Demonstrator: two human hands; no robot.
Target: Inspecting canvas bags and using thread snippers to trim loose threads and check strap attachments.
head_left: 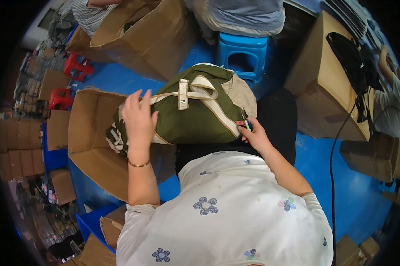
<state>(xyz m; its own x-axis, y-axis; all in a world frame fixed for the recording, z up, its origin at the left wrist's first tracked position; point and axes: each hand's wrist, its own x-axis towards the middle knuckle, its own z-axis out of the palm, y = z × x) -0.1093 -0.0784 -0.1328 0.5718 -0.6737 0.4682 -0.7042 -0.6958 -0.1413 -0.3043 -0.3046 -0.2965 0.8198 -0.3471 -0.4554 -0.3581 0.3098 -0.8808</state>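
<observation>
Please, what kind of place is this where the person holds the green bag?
Probably a small bag workshop or packing room. The left hand rests on a green canvas bag, the right hand holds a small tool at its edge, and open cardboard boxes and a blue plastic stool stand around.

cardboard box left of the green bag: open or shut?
Open. The cardboard box has its flaps spread out and its bare inside shows, beside the left hand.
</observation>
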